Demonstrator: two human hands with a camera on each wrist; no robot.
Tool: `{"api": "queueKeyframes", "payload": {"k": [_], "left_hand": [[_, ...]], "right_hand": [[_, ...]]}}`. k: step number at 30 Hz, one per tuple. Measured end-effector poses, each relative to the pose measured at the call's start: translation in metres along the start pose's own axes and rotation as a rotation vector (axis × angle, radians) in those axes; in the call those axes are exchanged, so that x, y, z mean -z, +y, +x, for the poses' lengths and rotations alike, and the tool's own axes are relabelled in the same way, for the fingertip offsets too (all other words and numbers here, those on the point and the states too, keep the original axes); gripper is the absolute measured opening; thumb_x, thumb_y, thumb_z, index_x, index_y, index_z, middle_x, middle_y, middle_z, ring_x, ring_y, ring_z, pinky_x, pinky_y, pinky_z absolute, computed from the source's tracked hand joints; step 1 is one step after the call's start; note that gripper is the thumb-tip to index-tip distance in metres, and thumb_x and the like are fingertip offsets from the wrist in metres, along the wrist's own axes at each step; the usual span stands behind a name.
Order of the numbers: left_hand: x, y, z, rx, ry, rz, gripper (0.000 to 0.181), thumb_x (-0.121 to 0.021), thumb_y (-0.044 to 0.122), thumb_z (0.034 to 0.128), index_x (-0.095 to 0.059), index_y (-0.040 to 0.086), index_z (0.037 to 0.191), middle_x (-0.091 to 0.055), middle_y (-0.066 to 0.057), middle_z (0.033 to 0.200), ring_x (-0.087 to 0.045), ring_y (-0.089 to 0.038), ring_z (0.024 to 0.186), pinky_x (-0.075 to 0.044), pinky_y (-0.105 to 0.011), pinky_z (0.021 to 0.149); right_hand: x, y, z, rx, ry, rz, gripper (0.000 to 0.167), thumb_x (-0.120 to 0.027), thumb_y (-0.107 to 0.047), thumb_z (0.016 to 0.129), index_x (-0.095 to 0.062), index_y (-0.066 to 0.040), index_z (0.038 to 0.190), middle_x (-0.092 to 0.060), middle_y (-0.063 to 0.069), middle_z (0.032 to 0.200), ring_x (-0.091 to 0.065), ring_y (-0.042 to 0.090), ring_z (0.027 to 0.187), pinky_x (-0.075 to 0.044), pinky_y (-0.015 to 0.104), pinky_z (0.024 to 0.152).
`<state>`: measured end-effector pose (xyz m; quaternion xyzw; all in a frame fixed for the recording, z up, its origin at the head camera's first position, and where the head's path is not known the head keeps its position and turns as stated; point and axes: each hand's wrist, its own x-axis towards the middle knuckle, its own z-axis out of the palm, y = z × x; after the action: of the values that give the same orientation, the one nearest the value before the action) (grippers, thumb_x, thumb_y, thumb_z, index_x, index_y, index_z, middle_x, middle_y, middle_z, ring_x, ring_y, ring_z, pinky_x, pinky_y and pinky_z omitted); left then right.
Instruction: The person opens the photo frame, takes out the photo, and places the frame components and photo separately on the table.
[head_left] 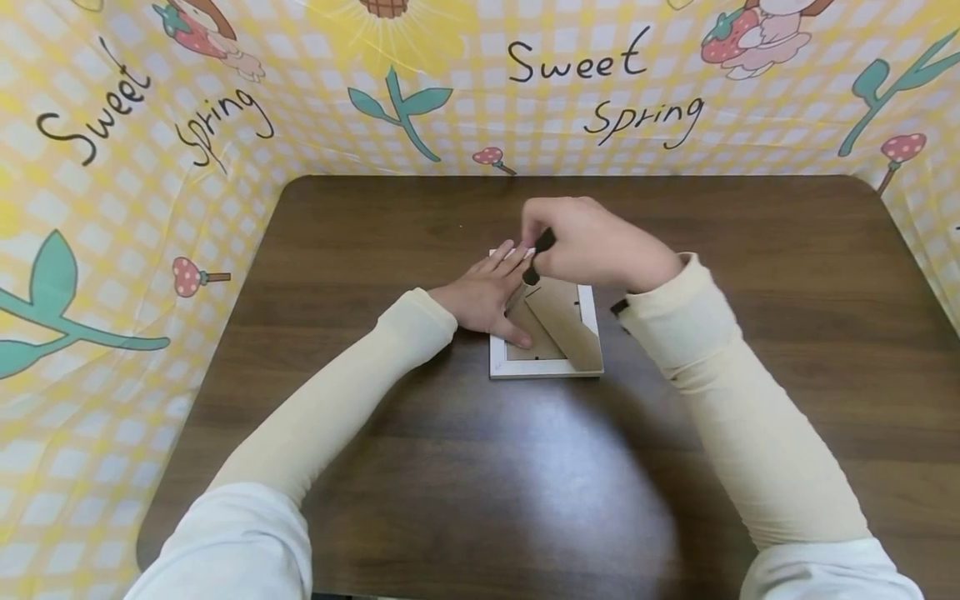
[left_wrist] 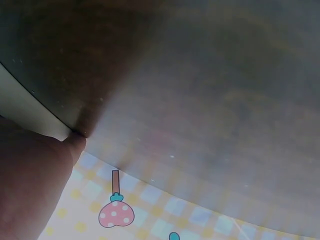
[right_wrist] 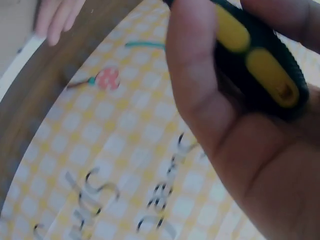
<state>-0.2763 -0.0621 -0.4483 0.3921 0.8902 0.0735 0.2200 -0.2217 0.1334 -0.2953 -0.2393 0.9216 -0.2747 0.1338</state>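
Observation:
A white picture frame (head_left: 546,368) lies on the table with its brown backing (head_left: 525,333) and slanted stand flap (head_left: 566,333) facing up. The left hand (head_left: 482,296) rests on its left side, fingers straight and spread; the left wrist view shows part of that hand (left_wrist: 35,175) at the edge of a pale surface. Above the frame's upper part, the right hand (head_left: 588,246) grips a dark-handled tool (head_left: 542,250), its thin shaft slanting down toward the backing beside the left hand. In the right wrist view, the right hand (right_wrist: 270,160) has its fingers curled round the black and yellow handle (right_wrist: 272,75).
The brown wooden table (head_left: 360,250) extends around the frame. Behind it and at both sides hangs a yellow checked cloth (head_left: 315,108) with printed flowers and lettering. A small black piece (head_left: 619,307) shows at the right sleeve's cuff.

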Motion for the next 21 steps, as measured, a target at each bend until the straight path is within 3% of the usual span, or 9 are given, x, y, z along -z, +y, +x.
{"api": "queueKeyframes", "payload": {"k": [4,10,13,16,21], "left_hand": [[-0.003,0.0,-0.001,-0.021,0.006,0.027,0.136,-0.061,0.086,0.073,0.011,0.013,0.161,0.022,-0.006,0.166,0.023,-0.026,0.15,0.005,-0.046,0.12],[0.0,0.002,-0.001,-0.006,-0.001,0.039,0.135,-0.063,0.084,0.0735,0.009,0.012,0.162,0.021,-0.006,0.166,0.024,-0.025,0.15,0.007,-0.043,0.119],[0.001,0.002,-0.001,0.002,-0.006,0.029,0.136,-0.063,0.085,0.0725,0.009,0.013,0.162,0.021,-0.005,0.167,0.024,-0.024,0.15,0.007,-0.043,0.119],[0.0,0.002,-0.001,0.004,-0.008,0.021,0.137,-0.062,0.087,0.0715,0.009,0.013,0.162,0.021,-0.005,0.167,0.024,-0.024,0.15,0.006,-0.044,0.119],[0.0,0.001,0.0,0.012,-0.02,0.013,0.135,-0.059,0.088,0.0719,0.011,0.016,0.162,0.024,-0.002,0.166,0.027,-0.021,0.149,0.005,-0.045,0.12]], "right_hand": [[0.012,0.024,-0.02,-0.055,0.003,0.074,0.028,-0.069,-0.011,0.092,-0.055,-0.007,0.115,-0.061,0.014,0.124,-0.054,0.028,0.114,-0.04,0.047,0.096],[0.02,0.054,-0.04,-0.089,0.163,0.272,0.028,-0.071,-0.021,0.096,-0.059,-0.012,0.119,-0.065,0.011,0.097,-0.061,0.026,0.077,-0.047,0.034,0.068],[0.015,0.062,-0.038,-0.088,0.212,0.393,0.03,-0.067,-0.019,0.098,-0.058,-0.012,0.126,-0.069,0.011,0.097,-0.063,0.026,0.075,-0.05,0.031,0.065],[0.007,0.066,-0.031,-0.078,0.231,0.479,0.026,-0.063,-0.013,0.099,-0.059,-0.01,0.124,-0.07,0.012,0.097,-0.062,0.024,0.075,-0.052,0.03,0.066],[-0.005,0.07,-0.015,-0.086,0.228,0.522,0.027,-0.06,-0.01,0.098,-0.062,-0.009,0.124,-0.068,0.014,0.095,-0.059,0.023,0.072,-0.051,0.029,0.066]]}}
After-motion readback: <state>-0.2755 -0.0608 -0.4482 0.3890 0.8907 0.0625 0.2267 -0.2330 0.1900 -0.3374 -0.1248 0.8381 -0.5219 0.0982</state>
